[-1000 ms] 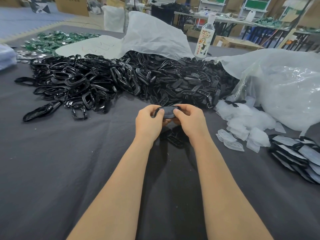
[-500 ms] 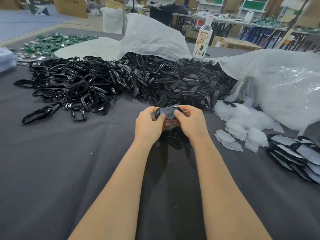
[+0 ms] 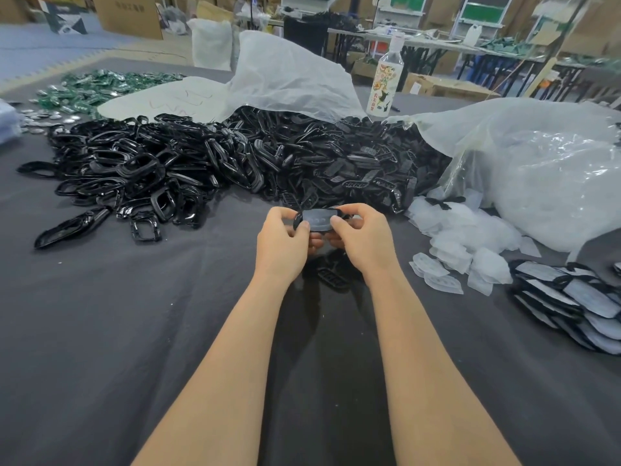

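Note:
My left hand (image 3: 281,245) and my right hand (image 3: 361,238) together hold a small black plastic key-fob shell (image 3: 317,220) above the dark cloth table (image 3: 134,331). Both thumbs press on its top face, which carries a translucent button pad, and the fingers curl under it. A single black button frame (image 3: 332,277) lies on the cloth just below my hands.
A big heap of black plastic frames and shells (image 3: 218,169) spreads across the table behind my hands. Translucent rubber pads (image 3: 460,237) lie to the right beside a clear plastic bag (image 3: 544,176). Stacked finished pieces (image 3: 571,304) sit far right. A bottle (image 3: 386,79) stands behind.
My hands stay in the same spot; the thumbs have shifted slightly on the shell's top face, pressing the pad.

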Demonstrator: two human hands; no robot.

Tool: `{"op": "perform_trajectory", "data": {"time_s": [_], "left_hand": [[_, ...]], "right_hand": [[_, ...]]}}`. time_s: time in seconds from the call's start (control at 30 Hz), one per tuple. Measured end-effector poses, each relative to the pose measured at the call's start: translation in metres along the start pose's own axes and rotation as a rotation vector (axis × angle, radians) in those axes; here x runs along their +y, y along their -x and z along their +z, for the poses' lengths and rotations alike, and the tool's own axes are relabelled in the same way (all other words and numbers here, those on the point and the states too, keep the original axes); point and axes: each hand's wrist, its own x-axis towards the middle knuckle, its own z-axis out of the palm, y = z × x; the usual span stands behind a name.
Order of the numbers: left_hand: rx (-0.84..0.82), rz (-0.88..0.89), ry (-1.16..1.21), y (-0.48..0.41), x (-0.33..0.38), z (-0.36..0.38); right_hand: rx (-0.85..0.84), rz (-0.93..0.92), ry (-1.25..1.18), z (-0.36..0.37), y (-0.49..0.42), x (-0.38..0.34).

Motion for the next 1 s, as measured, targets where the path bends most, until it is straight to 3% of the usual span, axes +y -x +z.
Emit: {"op": "perform_trajectory", "data": {"time_s": [0.17, 0.33, 0.47, 0.63, 0.87, 1.0], "left_hand": [[-0.002, 0.097, -0.087, 0.006, 0.019, 0.017], [-0.065, 0.292, -0.196, 0.018, 0.052, 0.082], [-0.252, 0.297, -0.260, 0.048, 0.065, 0.159], [-0.389, 0.294, -0.364, 0.093, 0.059, 0.234], [-0.370, 0.368, -0.726, 0.110, 0.033, 0.274], [-0.387, 0.325, -0.661, 0.108, 0.032, 0.276]], "right_hand": [[0.109, -0.052, 0.093, -0.023, 0.002, -0.014], [0.314, -0.011, 0.078, -0.093, 0.010, -0.011], [0.519, 0.096, 0.060, -0.165, 0.032, 0.009], [0.717, 0.210, 0.301, -0.232, 0.062, 0.039], [0.692, 0.410, 0.419, -0.257, 0.074, 0.061], [0.741, 0.382, 0.443, -0.257, 0.074, 0.058]]}}
